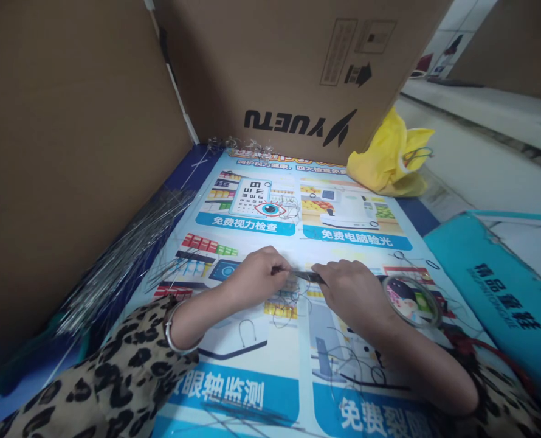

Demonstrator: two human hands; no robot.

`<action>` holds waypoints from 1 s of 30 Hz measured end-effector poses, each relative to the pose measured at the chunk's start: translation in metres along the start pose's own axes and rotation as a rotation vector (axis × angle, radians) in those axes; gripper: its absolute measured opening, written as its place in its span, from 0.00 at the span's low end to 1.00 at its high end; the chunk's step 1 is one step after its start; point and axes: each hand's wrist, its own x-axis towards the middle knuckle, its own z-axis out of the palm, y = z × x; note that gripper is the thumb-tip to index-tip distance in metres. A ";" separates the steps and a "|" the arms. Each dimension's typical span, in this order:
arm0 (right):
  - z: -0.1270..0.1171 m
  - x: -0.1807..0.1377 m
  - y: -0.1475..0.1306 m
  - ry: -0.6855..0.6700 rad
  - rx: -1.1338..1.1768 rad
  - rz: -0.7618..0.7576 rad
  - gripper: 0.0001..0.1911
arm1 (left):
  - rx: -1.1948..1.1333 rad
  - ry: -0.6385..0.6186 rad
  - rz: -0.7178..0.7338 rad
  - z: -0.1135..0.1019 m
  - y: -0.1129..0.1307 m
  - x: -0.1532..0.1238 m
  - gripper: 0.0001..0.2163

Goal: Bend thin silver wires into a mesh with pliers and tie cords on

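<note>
Over the middle of a printed poster, my left hand is closed in a pinch, with its fingertips beside a slim tool's tip. What lies between those fingers is too small to make out; thin wire loops show just below them. My right hand grips the dark, pointed tool, which looks like needle-nose pliers, with the tip towards my left hand. The palm hides its handles. Bent wire pieces lie under my right forearm. More straight wires rest at the near edge.
A bundle of long straight wires lies at left beside a cardboard panel. Another cardboard wall closes the back. Twisted wire pieces sit before it. Right: yellow bag, teal box, tape roll near my right wrist.
</note>
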 end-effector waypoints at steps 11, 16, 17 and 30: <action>-0.003 0.001 0.002 -0.049 0.008 0.015 0.15 | 0.018 -0.033 0.028 -0.001 0.002 0.001 0.07; -0.002 0.001 0.002 -0.055 0.014 0.011 0.14 | 0.030 -0.075 0.046 -0.003 0.002 0.001 0.06; -0.002 0.001 0.002 -0.057 0.015 0.012 0.14 | 0.030 -0.089 0.045 -0.003 0.002 0.001 0.06; -0.001 0.001 0.003 -0.041 0.016 -0.006 0.14 | 0.034 -0.117 0.016 -0.004 0.002 0.000 0.05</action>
